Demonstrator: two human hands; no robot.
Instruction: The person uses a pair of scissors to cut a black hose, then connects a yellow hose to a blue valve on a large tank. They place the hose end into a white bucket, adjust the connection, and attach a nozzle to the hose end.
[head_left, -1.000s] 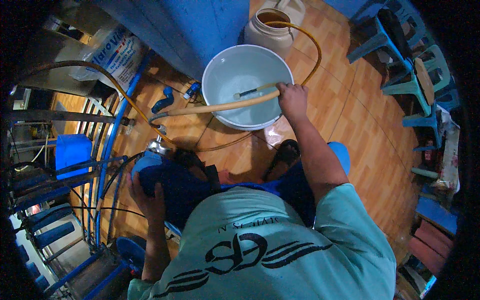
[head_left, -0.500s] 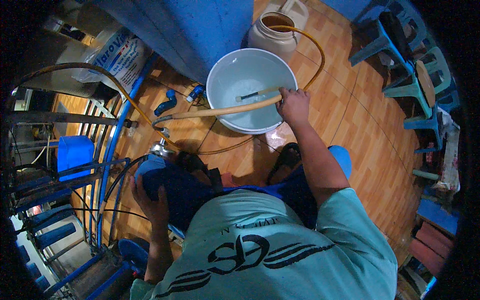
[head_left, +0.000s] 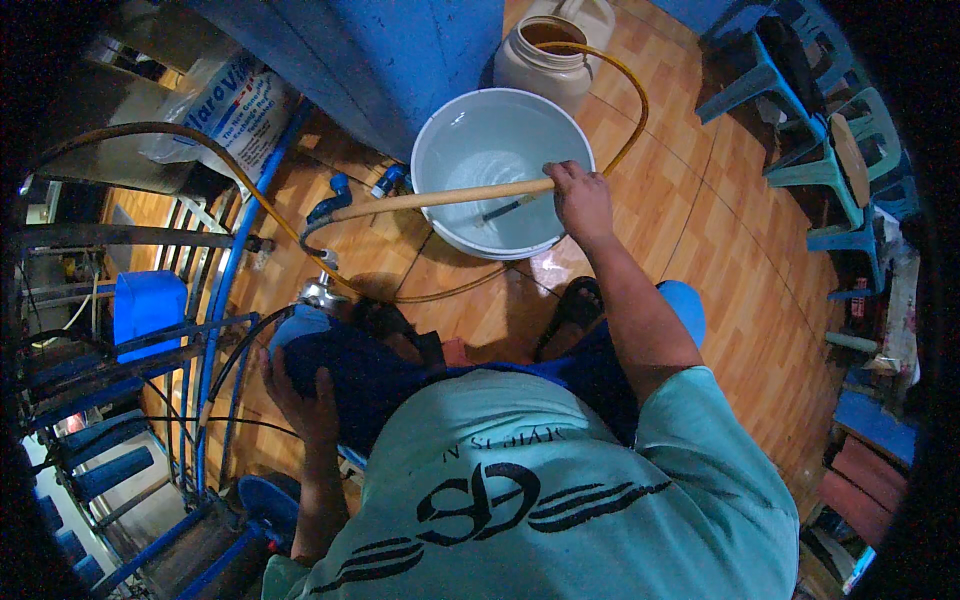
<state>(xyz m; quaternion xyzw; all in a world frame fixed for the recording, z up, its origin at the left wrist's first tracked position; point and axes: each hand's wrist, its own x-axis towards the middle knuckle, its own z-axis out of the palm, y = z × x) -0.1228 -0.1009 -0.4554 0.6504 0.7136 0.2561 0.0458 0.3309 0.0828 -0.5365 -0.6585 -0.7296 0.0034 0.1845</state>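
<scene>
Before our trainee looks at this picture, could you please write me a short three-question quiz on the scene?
1. What does the right hand hold, extending over the white bucket?
2. Where is the left hand?
a) Inside the bucket
b) On the left leg
c) On the right leg
3. True or false: the yellow-brown hose runs into the mouth of the beige jug.

Key:
1. A long tan tube.
2. b
3. True
</scene>
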